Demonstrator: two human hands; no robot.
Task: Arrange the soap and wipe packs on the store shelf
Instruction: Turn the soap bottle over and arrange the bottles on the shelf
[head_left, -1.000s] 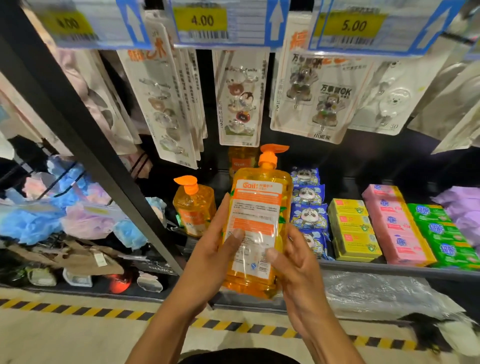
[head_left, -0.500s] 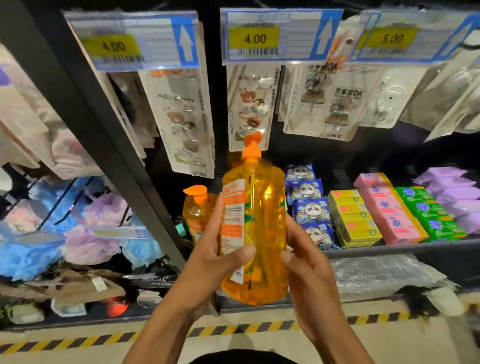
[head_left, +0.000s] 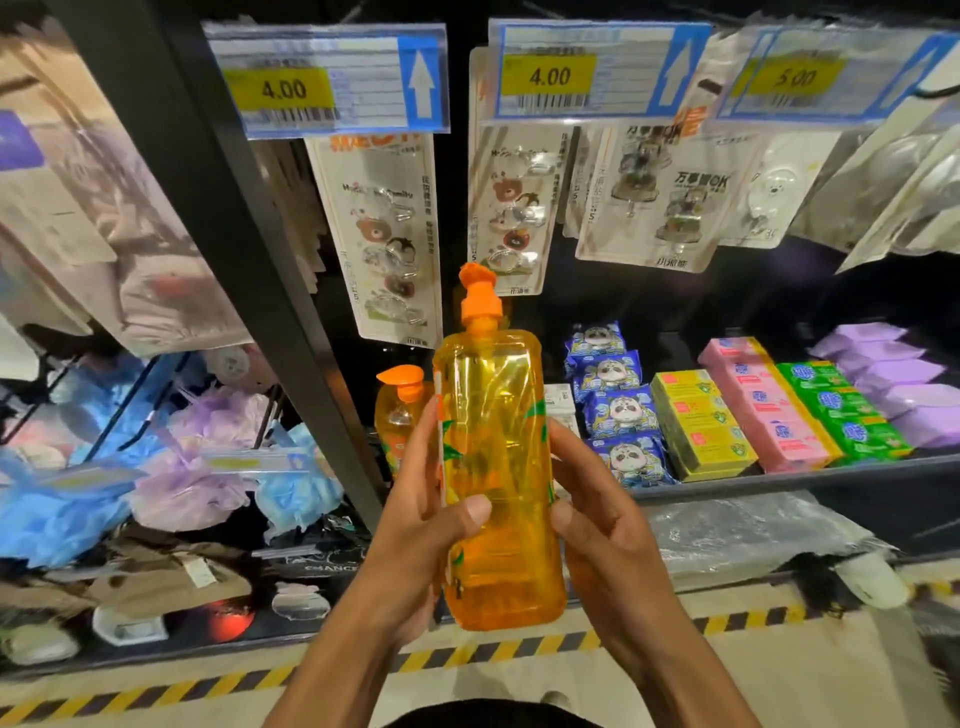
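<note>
A tall orange soap pump bottle stands upright in front of the shelf, held between both hands. My left hand grips its left side, thumb across the front. My right hand grips its right side. Its narrow side faces me. A second, smaller orange pump bottle stands on the shelf behind my left hand. Blue panda wipe packs lie in a row to the right. Beyond them lie yellow soap bars, pink soap bars, green soap bars and purple packs.
Carded hook packs hang above the shelf under price tags. A black upright post slants on the left, with blue and purple bath sponges beyond it. Clear plastic wrap lies below the shelf. Yellow-black tape marks the floor.
The bottle has turned in my hands, so its label has swung from facing me round to the left edge. It has also come up higher and closer in the view.
</note>
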